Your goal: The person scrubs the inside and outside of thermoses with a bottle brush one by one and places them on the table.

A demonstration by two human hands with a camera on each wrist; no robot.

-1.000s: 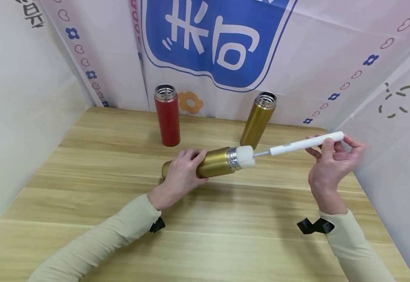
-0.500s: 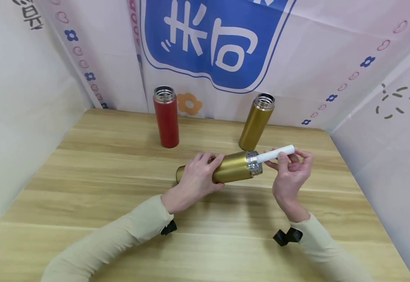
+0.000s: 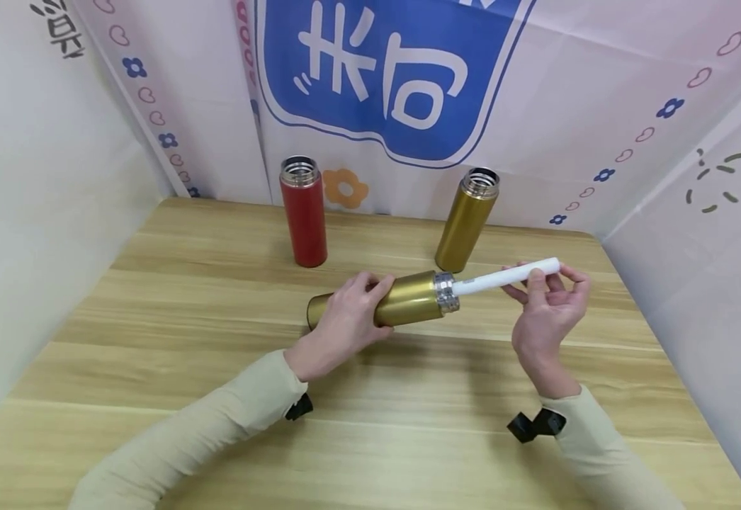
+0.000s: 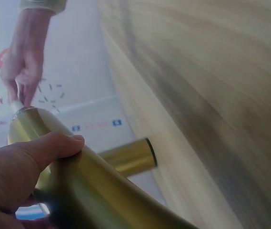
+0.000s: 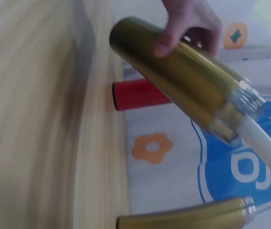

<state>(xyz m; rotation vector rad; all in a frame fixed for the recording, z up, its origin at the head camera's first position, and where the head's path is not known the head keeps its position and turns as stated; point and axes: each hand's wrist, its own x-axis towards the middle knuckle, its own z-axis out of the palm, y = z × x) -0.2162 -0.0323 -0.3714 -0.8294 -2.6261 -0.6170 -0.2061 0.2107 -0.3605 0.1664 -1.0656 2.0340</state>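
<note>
My left hand [image 3: 348, 319] grips a gold thermos bottle [image 3: 411, 297] round its body, tilted on its side with the open steel mouth toward the right. In the right wrist view the same gold bottle [image 5: 183, 76] shows its threaded neck. My right hand [image 3: 545, 319] pinches the white handle [image 3: 511, 276] of a bottle brush near its outer end. The handle runs into the bottle's mouth; the brush's sponge head is hidden inside. In the left wrist view my left thumb lies along the gold bottle [image 4: 92, 176], with the right hand [image 4: 25, 71] beyond its mouth.
Behind the hands, an uncapped red bottle [image 3: 304, 219] stands upright at the back left of the wooden table [image 3: 377, 439]. A second uncapped gold bottle [image 3: 466, 227] stands at the back right. A printed cloth [image 3: 555, 106] hangs behind, with white walls on both sides.
The brush's sponge, outside the mouth a second ago, went into the gold bottle. Since half a second ago the right hand has drawn the handle slightly outward to the right.
</note>
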